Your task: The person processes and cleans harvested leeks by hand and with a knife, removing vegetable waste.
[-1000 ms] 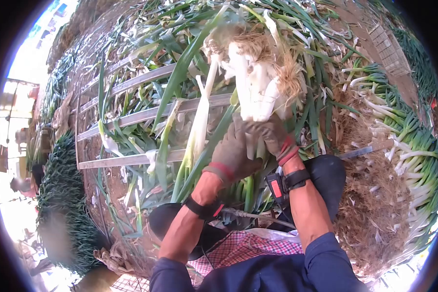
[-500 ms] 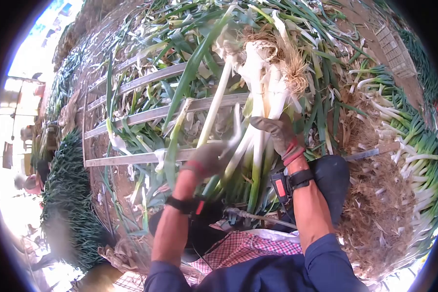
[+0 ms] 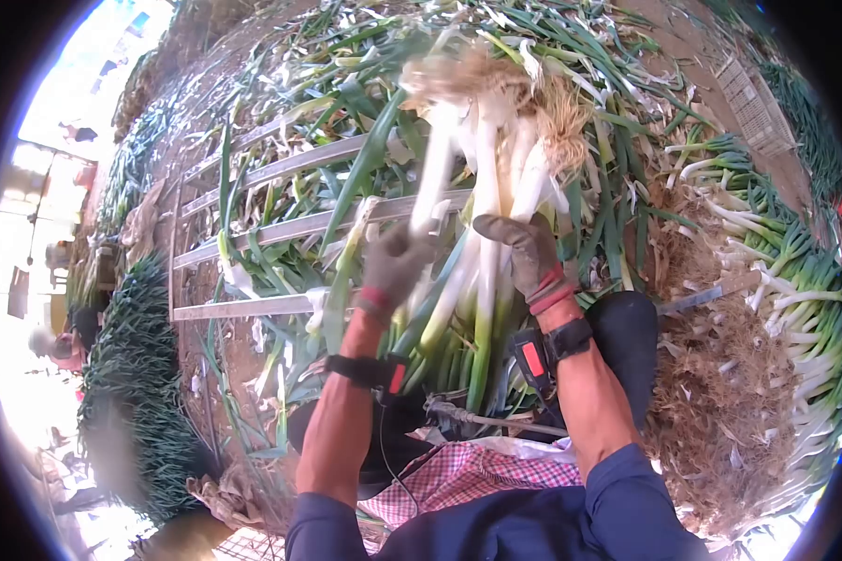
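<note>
A worker's gloved right hand (image 3: pixel 531 254) clamps around a bunch of leeks (image 3: pixel 482 187), white stalks rising to tangled roots, held upright over the lap. The gloved left hand (image 3: pixel 393 266) is closed on one blurred stalk (image 3: pixel 435 182) at the bunch's left edge. Beyond them a metal rack (image 3: pixel 281 229) lies under loose green leaves. To the right, trimmed leeks (image 3: pixel 791 280) lie piled beside a heap of cut roots (image 3: pixel 720 374), a knife (image 3: pixel 688 299) resting at its near edge.

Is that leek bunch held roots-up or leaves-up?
Roots-up, away from the person: the leek bunch has hairy roots at its far end and green leaves toward the lap; left hand and right hand grip the white stalks.
</note>
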A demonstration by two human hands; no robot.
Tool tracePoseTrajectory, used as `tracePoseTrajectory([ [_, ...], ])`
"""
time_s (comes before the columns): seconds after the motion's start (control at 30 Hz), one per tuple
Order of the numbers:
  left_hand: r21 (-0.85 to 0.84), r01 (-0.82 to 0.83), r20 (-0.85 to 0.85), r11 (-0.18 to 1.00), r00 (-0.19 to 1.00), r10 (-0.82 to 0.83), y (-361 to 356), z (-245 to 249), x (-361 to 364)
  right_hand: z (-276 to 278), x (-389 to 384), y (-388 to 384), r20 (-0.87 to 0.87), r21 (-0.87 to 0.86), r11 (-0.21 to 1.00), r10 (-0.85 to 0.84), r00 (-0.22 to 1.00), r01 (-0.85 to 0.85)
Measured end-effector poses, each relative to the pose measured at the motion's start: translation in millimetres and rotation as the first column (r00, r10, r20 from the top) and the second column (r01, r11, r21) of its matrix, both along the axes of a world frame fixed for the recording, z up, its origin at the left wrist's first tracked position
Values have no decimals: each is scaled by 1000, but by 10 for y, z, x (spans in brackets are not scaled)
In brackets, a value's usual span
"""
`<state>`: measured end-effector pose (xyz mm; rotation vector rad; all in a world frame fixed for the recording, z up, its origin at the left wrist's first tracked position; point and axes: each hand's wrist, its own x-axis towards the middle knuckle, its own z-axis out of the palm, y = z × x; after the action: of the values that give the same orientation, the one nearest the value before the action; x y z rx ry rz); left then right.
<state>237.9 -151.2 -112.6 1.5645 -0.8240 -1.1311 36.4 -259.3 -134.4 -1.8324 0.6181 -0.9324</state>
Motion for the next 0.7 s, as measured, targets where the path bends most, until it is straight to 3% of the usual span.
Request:
tracePoseTrajectory([
  [0.07,-41,91,-59,995,994,-94,60,80,-136,366,178,65,94,83,997,-2,996,-5],
  [0.17,-281,12,-64,960,997,-31,174,709,-283,891,365,127,308,381,916,4,951,-128],
  [0.2,-230,85,110,970,992,-61,244,848,-255,972,425,148,282,239,964,50,958,-120],
  [0.23,-136,105,313,985,948,-58,298,1148,-308,1233,498,234,344,317,935,40,938,-156],
  [0.3,-394,247,533,885,846,1,305,1305,-170,1661,597,441,455,476,845,3,891,-246],
  [0.33,-424,230,536,876,843,39,330,1474,-136,1730,679,365,406,29,996,67,911,-86],
  [0.37,-452,208,534,867,842,76,380,1730,-126,1793,782,268,334,-433,899,99,937,59],
  [0.43,-328,119,822,937,525,222,467,2378,1,2470,864,340,423,-405,912,251,870,-67],
  [0.5,-301,42,907,953,321,273,762,2891,87,3274,923,488,511,-461,879,372,775,-118],
  [0.6,-330,60,925,942,221,310,1414,3442,69,3770,958,934,580,-415,878,458,674,-240],
  [0.7,-346,55,933,936,124,338,1982,3856,48,3932,1030,1322,627,-349,866,500,598,-358],
])
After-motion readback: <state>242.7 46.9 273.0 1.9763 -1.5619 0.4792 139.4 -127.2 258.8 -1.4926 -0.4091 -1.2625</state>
